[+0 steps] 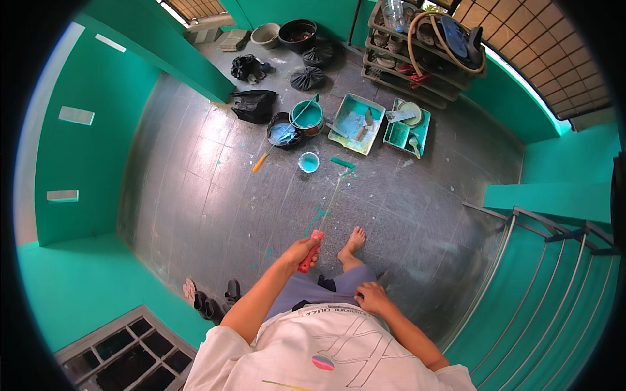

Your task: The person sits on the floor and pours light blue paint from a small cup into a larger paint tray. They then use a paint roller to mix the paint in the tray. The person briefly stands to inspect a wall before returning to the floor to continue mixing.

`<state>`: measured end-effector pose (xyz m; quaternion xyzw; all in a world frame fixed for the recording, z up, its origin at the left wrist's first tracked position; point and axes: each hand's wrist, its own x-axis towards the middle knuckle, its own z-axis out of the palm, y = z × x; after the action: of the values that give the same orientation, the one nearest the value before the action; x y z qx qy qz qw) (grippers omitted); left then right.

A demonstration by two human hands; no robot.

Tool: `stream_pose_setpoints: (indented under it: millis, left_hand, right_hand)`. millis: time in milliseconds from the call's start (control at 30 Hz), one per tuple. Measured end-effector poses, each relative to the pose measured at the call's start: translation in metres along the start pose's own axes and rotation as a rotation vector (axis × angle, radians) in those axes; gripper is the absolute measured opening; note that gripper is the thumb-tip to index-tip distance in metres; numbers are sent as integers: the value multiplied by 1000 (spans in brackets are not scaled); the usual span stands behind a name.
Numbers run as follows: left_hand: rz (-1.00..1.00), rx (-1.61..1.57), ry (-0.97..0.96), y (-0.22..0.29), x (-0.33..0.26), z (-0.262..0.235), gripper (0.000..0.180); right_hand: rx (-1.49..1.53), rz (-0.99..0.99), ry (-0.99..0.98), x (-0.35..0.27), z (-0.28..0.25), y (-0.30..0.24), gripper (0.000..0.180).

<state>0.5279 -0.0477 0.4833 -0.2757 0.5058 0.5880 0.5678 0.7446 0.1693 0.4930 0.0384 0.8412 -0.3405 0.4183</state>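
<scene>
My left hand [304,253] is wrapped around the red grip of a paint roller [337,189]. The long thin rod stretches away from me, ending in a narrow green roller head low over or on the floor; which one I cannot tell. Against the thigh of my purple-grey shorts [287,293], my right hand [373,298] rests with bent, slightly parted fingers, holding nothing. Beyond the roller head is a small white tub [309,163] of turquoise paint. Behind it stands a larger bucket [308,111] of teal paint.
A second roller with an orange handle [259,163] leans across a bag-lined container [283,135]. Two paint-smeared trays [345,142] [427,133] hold tools. Black bags [254,106] lie behind. A shoe rack [404,85] stands far right, a metal rail [521,280] near right, sandals [202,303] near left.
</scene>
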Motion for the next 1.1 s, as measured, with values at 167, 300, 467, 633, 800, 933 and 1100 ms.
stream_pose_setpoints:
  millis: [167,300,467,633,800,933,1100]
  left_hand:
    - [35,-75,45,5,1,10,28]
    - [23,-102,72,10,0,3,26]
    - [31,-121,90,23,20,-4,28]
    - [15,-122,111,43,63,-11,33]
    - [23,-120,100,73,85,-11,32]
    - [29,-72,134,98,97,-11,32]
    - [106,161,146,105,125,-9,24]
  right_hand:
    - [206,167,31,22,-3,24,35]
    - [310,104,-311,-3,-79,1,40]
    - [314,-13,-559,40,-72,36,57]
    - [309,-28,-359,114,-59,3,49]
    - [503,-319,-522,137,-54,12,25]
    - [784,-181,-1105,143,-102,-4,23]
    - [715,-154,-1201,166,-87,33,31]
